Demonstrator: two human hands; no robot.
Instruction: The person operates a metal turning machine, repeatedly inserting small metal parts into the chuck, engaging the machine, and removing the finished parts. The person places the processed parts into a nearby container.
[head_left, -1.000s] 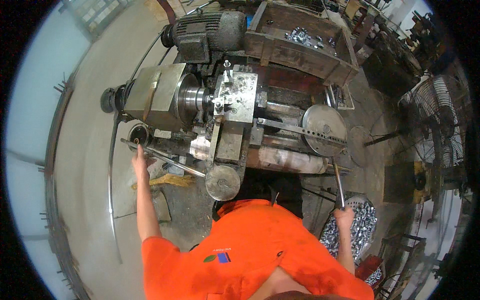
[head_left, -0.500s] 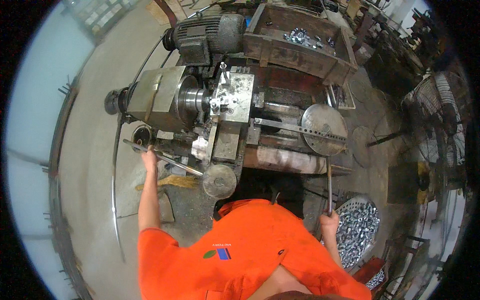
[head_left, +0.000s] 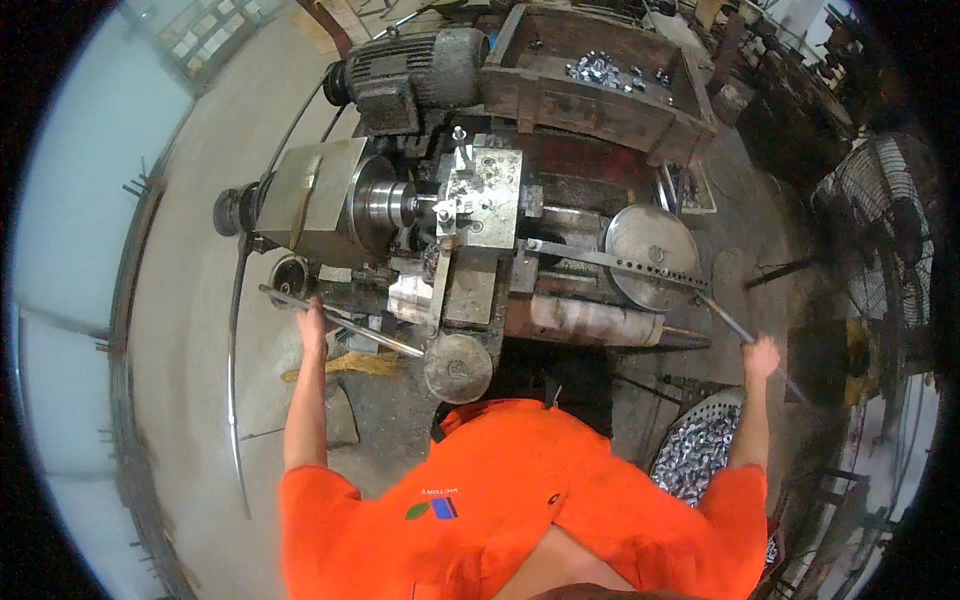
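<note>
a straw broom (head_left: 352,365) lies on the grey floor (head_left: 185,320) left of the frame's centre, a flat grey sheet (head_left: 342,415) just below it. at far right is a wire-guarded fan (head_left: 885,225); a pale blue wall (head_left: 75,150) curves down the left edge.

My head camera looks steeply down and forward through a wide fisheye lens, upright, with my left on its left. My orange shirt (head_left: 530,480) is nearest, along the lower edge; farther out, the machine (head_left: 472,290) sits mid-view between my left hand (head_left: 313,320) and right hand (head_left: 761,356).
</note>
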